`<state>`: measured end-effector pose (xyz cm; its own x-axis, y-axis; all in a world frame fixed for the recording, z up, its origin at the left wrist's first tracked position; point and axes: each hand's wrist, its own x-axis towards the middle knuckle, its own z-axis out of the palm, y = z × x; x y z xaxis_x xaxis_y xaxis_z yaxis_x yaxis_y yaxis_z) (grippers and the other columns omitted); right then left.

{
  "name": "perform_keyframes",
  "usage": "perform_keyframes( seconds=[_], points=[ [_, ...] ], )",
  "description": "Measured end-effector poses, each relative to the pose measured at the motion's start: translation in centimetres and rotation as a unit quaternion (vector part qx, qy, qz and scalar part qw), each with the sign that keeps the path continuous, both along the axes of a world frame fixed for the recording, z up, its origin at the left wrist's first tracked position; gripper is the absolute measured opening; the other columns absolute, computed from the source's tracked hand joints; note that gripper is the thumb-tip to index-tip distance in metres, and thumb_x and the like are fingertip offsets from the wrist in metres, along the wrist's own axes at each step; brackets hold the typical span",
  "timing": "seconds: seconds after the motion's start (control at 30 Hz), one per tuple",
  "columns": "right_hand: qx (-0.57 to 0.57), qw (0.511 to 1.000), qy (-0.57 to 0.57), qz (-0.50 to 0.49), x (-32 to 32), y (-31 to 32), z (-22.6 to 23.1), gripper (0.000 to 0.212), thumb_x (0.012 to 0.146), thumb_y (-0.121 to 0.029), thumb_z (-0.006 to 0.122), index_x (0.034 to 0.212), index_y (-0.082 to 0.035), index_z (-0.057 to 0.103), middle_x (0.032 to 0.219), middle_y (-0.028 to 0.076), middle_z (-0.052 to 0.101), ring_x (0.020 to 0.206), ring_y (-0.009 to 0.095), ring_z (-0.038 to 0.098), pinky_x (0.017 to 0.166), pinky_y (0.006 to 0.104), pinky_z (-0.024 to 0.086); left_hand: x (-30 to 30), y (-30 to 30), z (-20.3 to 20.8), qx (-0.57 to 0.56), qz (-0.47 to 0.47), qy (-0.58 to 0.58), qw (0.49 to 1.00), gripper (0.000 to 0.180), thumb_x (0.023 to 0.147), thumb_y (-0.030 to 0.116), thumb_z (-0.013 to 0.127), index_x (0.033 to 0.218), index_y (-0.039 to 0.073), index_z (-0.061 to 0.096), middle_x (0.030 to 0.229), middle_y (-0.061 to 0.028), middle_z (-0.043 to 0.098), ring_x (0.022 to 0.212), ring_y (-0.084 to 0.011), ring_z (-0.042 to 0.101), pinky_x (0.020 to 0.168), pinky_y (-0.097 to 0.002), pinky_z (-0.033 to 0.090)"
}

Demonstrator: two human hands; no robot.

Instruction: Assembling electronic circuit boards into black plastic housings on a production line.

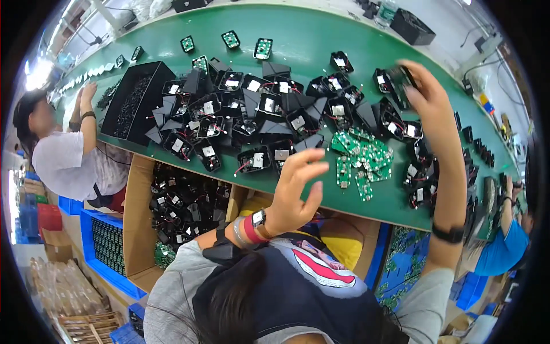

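Note:
My right hand (427, 94) reaches out over the right side of the bench, its fingers wrapped round a black plastic housing (401, 86). More housings lie right beside it. My left hand (295, 192) hovers at the bench's near edge, fingers apart, holding nothing. Just beyond its fingertips is a heap of black housings (269, 103), several with silvery blocks and thin red wires inside. Between my two hands lies a loose pile of green circuit boards (366, 157). Nearer my right forearm sits another cluster of wired housings (421, 178).
A black bin (166, 71) of small dark parts stands on the green bench (312, 28) at left. Below the edge, a cardboard box (137, 223) holds more housings. Blue crates (86, 229) stand on the floor. One co-worker (63, 143) sits left, another (504, 246) right.

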<state>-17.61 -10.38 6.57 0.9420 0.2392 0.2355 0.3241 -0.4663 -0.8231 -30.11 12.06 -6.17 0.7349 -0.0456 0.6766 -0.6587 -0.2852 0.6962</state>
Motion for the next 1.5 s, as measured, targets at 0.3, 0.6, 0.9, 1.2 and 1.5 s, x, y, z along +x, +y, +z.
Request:
perform_keyframes(
  seconds=[0.3, 0.6, 0.9, 1.2, 1.5],
  points=[
    [-0.461, 0.866, -0.126, 0.148, 21.1, 11.9, -8.2, 0.037, 0.073, 0.001, 0.05, 0.103, -0.013, 0.068, 0.097, 0.018, 0.065, 0.095, 0.037, 0.06, 0.085, 0.0401, 0.049, 0.2, 1.0, -5.7, 0.145, 0.014, -0.147, 0.978, 0.033, 0.071, -0.007, 0.056, 0.094, 0.016, 0.062, 0.115, -0.0074, 0.053, 0.115, -0.0279, 0.049, 0.105, -0.0494, 0.028],
    [-0.389, 0.92, -0.035, -0.005, 21.6, 10.4, -9.7, 0.064, 0.077, -0.03, 0.066, 0.128, 0.001, 0.044, 0.117, 0.025, 0.055, 0.111, 0.038, 0.052, 0.095, 0.0402, 0.042, 0.4, 1.3, -5.5, 0.186, 0.026, -0.086, 0.978, 0.023, 0.072, -0.003, 0.058, 0.09, 0.01, 0.061, 0.115, -0.009, 0.054, 0.12, -0.0287, 0.048, 0.105, -0.0476, 0.029],
    [-0.204, 0.969, -0.115, -0.08, 15.7, 2.5, -5.6, 0.042, 0.075, -0.022, 0.067, 0.112, -0.005, 0.056, 0.092, 0.01, 0.063, 0.077, 0.017, 0.061, 0.07, 0.0292, 0.049, 1.0, 0.9, -4.8, 0.146, 0.023, -0.037, 0.988, 0.016, 0.072, -0.001, 0.059, 0.083, 0.011, 0.061, 0.11, -0.0079, 0.055, 0.116, -0.0284, 0.049, 0.103, -0.0483, 0.03],
    [-0.374, 0.918, 0.043, -0.126, -1.8, -6.2, -7.4, 0.038, 0.071, -0.017, 0.07, 0.1, 0.0, 0.053, 0.096, 0.018, 0.053, 0.093, 0.033, 0.055, 0.081, 0.0384, 0.046, 0.8, 0.6, -5.2, 0.191, -0.008, -0.087, 0.978, 0.018, 0.071, -0.003, 0.057, 0.079, 0.013, 0.06, 0.106, -0.0027, 0.057, 0.115, -0.0241, 0.05, 0.108, -0.0482, 0.023],
    [-0.372, 0.915, -0.099, -0.121, 1.6, -4.1, -6.0, 0.056, 0.08, -0.028, 0.067, 0.124, 0.0, 0.046, 0.126, 0.019, 0.048, 0.119, 0.034, 0.044, 0.101, 0.0395, 0.034, 0.5, 0.6, -5.5, 0.19, 0.027, -0.088, 0.977, 0.019, 0.07, -0.003, 0.057, 0.078, 0.015, 0.061, 0.105, -0.0008, 0.058, 0.113, -0.0225, 0.051, 0.109, -0.0485, 0.019]
  ],
)
